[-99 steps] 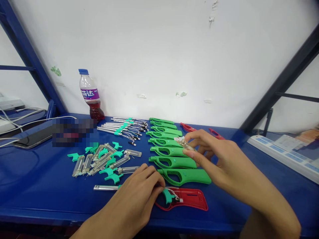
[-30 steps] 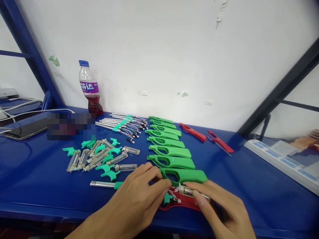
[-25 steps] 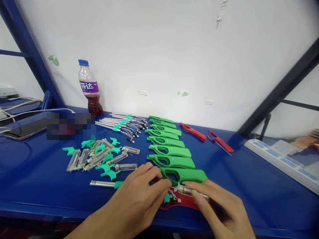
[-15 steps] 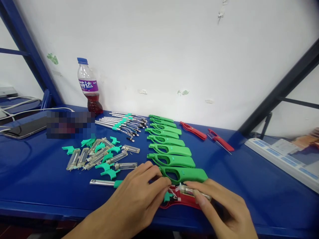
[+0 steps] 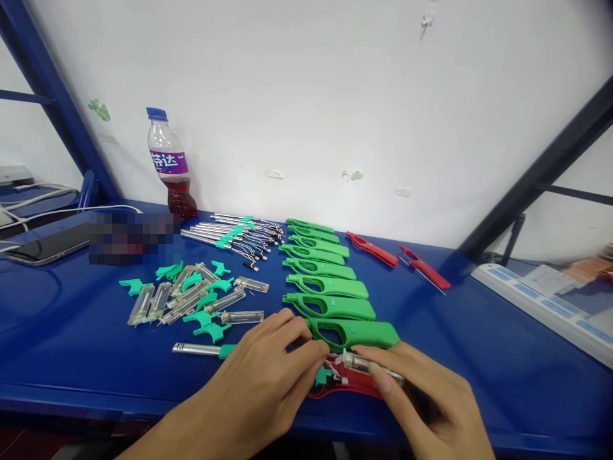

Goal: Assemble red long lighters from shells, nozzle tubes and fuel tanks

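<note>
My right hand (image 5: 433, 396) pinches a clear lighter fuel tank (image 5: 366, 364) between thumb and fingers. The tank is tilted just above a red lighter casing (image 5: 357, 383), which lies at the near edge of the table. My left hand (image 5: 275, 377) is closed over the casing's left part and hides much of it. In the casing sit a teal trigger (image 5: 322, 377), white wires and a black piece with a white tip. A silver lighter tube (image 5: 198, 349) with a teal collar extends left from under my left hand.
Several green casings (image 5: 330, 308) form a column behind my hands. Loose fuel tanks (image 5: 242, 317) and teal triggers (image 5: 211, 331) lie left, wired tubes (image 5: 211, 237) behind them. Red casings (image 5: 376, 250), a screwdriver-like rod, a power strip (image 5: 541, 313), a bottle (image 5: 170, 166) and a phone (image 5: 52, 243) surround.
The fuel tank in my right hand has shifted slightly left and up, closer to the wires. My left hand stays almost still on the red casing.
</note>
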The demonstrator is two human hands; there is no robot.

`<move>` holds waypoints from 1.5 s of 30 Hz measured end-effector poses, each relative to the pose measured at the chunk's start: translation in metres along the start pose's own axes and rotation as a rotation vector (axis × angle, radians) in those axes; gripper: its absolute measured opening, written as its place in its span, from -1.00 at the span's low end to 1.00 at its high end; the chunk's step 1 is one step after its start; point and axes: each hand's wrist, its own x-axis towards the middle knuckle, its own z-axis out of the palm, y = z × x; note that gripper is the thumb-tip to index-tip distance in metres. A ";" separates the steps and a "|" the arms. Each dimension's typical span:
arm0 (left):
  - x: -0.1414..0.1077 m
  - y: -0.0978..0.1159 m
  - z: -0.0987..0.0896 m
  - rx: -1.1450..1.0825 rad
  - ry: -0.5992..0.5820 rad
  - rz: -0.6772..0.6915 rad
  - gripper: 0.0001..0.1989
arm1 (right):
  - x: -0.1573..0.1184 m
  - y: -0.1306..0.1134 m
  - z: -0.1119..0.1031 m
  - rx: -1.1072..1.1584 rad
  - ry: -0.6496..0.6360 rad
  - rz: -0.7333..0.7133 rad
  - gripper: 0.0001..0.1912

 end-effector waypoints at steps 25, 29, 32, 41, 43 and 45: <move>0.003 0.000 -0.002 -0.073 0.019 0.019 -0.82 | -0.002 -0.004 -0.003 0.039 -0.022 0.017 -0.76; 0.003 0.001 -0.003 -0.092 0.008 0.020 -0.84 | -0.002 -0.006 -0.004 0.080 -0.024 0.013 -0.76; 0.003 0.001 -0.003 -0.097 0.008 0.022 -0.83 | -0.001 -0.007 -0.004 0.097 -0.018 0.026 -0.77; 0.004 -0.001 -0.004 -0.077 0.005 0.038 -0.78 | 0.002 -0.009 -0.003 0.119 -0.023 0.010 -0.73; 0.004 0.000 -0.005 -0.081 0.008 0.040 -0.78 | 0.002 -0.008 -0.004 0.117 -0.032 0.007 -0.71; 0.004 0.000 -0.005 -0.080 0.006 0.044 -0.78 | 0.001 -0.007 -0.003 0.118 -0.039 -0.007 -0.70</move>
